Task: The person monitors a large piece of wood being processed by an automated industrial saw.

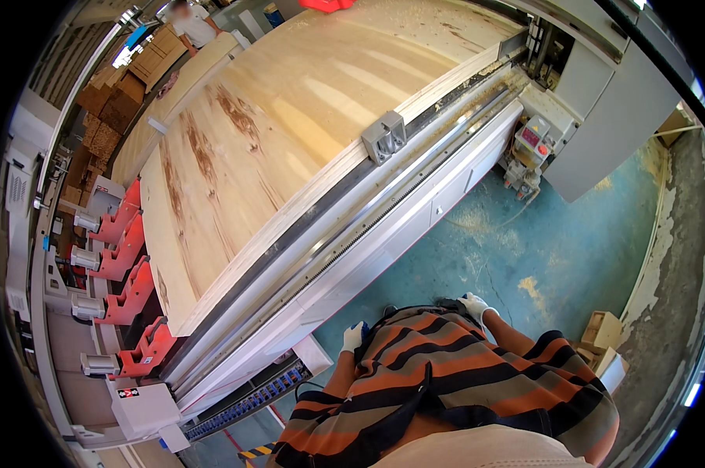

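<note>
My left hand [355, 337], in a white glove with some blue showing, is curled at the left side of the striped orange, black and grey clothing [438, 366] on my body, beside the machine's white side beam. My right hand [474, 305], also gloved, is curled at the clothing's right side, over the floor. What either hand holds, if anything, is hidden. A large plywood panel stack [274, 132] lies on the machine bed, with a metal block [383, 136] at its near edge and a rail with toothed rack [329, 269] alongside.
Red clamps [138, 288] line the left end. Another person [196, 27] stands at the far left near stacked wood [110, 109]. A grey housing with machinery [532, 144] is at right. Teal floor [493, 242] runs beside the machine to a wall, with cardboard boxes [602, 331] at lower right.
</note>
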`<state>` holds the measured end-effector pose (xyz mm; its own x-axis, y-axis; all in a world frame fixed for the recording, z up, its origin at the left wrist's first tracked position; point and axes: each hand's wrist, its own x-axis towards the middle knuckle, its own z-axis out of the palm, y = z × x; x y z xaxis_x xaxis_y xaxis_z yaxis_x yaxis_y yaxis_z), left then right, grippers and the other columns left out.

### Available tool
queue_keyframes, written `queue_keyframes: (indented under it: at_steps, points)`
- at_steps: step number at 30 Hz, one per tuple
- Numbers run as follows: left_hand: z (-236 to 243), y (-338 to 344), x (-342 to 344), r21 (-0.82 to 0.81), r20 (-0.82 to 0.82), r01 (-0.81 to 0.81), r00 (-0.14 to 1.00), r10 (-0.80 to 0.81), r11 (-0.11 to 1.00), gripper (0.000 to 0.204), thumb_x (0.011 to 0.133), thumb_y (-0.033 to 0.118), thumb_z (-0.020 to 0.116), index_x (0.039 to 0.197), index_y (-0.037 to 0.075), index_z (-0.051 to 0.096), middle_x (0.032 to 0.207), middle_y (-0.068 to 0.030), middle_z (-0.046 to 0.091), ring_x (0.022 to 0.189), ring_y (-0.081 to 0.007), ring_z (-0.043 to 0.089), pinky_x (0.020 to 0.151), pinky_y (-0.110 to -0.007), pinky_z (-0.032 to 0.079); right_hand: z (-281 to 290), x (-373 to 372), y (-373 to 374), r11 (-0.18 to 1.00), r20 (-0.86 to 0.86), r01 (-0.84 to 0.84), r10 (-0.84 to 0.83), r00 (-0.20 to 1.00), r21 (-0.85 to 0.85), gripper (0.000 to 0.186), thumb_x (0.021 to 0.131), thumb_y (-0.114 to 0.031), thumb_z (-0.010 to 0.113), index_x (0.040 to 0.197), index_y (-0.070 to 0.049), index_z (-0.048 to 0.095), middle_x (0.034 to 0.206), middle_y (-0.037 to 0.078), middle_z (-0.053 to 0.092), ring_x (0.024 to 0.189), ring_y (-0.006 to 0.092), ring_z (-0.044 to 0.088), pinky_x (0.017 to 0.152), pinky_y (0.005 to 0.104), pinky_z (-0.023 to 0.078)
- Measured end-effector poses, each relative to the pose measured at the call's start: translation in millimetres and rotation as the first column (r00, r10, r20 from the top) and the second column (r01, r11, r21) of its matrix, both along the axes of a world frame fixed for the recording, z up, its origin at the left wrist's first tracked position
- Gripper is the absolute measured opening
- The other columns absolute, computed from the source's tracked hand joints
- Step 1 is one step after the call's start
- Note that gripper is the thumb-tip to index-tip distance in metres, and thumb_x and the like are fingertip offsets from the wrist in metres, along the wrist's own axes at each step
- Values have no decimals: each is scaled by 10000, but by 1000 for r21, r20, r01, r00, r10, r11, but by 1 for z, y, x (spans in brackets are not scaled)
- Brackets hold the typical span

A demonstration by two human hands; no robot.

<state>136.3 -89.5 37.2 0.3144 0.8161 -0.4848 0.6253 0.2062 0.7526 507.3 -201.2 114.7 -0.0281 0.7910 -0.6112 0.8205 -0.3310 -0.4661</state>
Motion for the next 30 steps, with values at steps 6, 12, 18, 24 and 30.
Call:
queue_keyframes:
  at_steps: [6, 12, 18, 24, 30]
  points:
    - [4, -1, 1, -2, 116, -74, 990, 74, 997, 244, 710, 205, 470, 730, -26, 544, 658, -65, 548, 604, -143, 503, 555, -260, 397, 10, -3, 3, 1000, 13, -20, 20, 1000, -11, 294, 746, -139, 354, 1032, -134, 419, 949, 173, 390, 874, 307, 421, 741, 323, 348]
    - [9, 0, 4, 66, 128, -57, 991, 49, 996, 227, 709, 202, 462, 674, -10, 537, 630, -47, 533, 567, -128, 479, 522, -249, 377, -2, -1, 4, 992, -38, 113, -116, 993, -58, 296, 752, -136, 347, 1040, -149, 414, 964, 168, 386, 905, 300, 409, 756, 317, 340]
    - [17, 0, 6, 43, 121, -77, 990, 72, 996, 223, 701, 202, 467, 636, 0, 535, 588, -31, 515, 538, -113, 458, 497, -245, 365, 12, -7, 9, 904, -84, 395, -412, 908, -164, 305, 738, -338, 338, 954, -166, 466, 948, 166, 444, 916, 296, 416, 745, 313, 341]
    - [23, 1, 8, -26, 155, -141, 978, 143, 990, 216, 701, 202, 477, 637, 4, 534, 569, -24, 503, 512, -108, 450, 479, -240, 359, 7, -7, 6, 955, -88, 286, -293, 952, -80, 240, 740, -215, 364, 963, -237, 447, 914, 165, 445, 873, 300, 444, 716, 319, 363]
    - [13, 4, 3, -32, 141, -126, 982, 129, 992, 206, 698, 195, 485, 640, 3, 534, 574, -25, 504, 520, -109, 452, 483, -240, 360, 13, -9, 11, 954, -82, 279, -288, 954, -105, 238, 742, -208, 366, 968, -223, 441, 918, 170, 442, 878, 300, 441, 716, 317, 365]
